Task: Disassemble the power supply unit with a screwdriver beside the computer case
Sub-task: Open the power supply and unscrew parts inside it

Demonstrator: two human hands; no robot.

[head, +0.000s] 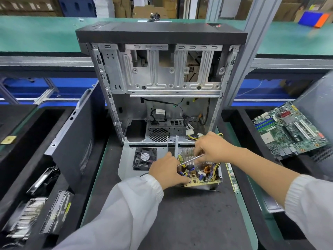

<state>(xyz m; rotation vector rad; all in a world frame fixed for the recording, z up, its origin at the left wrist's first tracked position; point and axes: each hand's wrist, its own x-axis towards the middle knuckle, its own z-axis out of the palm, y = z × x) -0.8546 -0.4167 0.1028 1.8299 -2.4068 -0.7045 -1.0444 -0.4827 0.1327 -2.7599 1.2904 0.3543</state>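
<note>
The opened power supply unit (127, 159) lies on the black mat in front of the computer case (160, 74). Its grey metal shell holds a black fan (145, 157). Its tan circuit board (201, 181), with a copper coil and yellow wires, is tilted up at the right. My left hand (167, 171) grips the board's near left edge. My right hand (211, 147) is over the board's far side, holding a screwdriver whose metal shaft (191, 160) slants down-left toward my left hand. The tool's handle is hidden in my palm.
A green motherboard (290, 129) rests in a bin at the right. The case's black side panel (75, 138) leans at the left. Bins at the lower left hold drives and heatsinks (36, 210). A green memory stick (232, 179) lies right of the unit. A conveyor belt runs behind the case.
</note>
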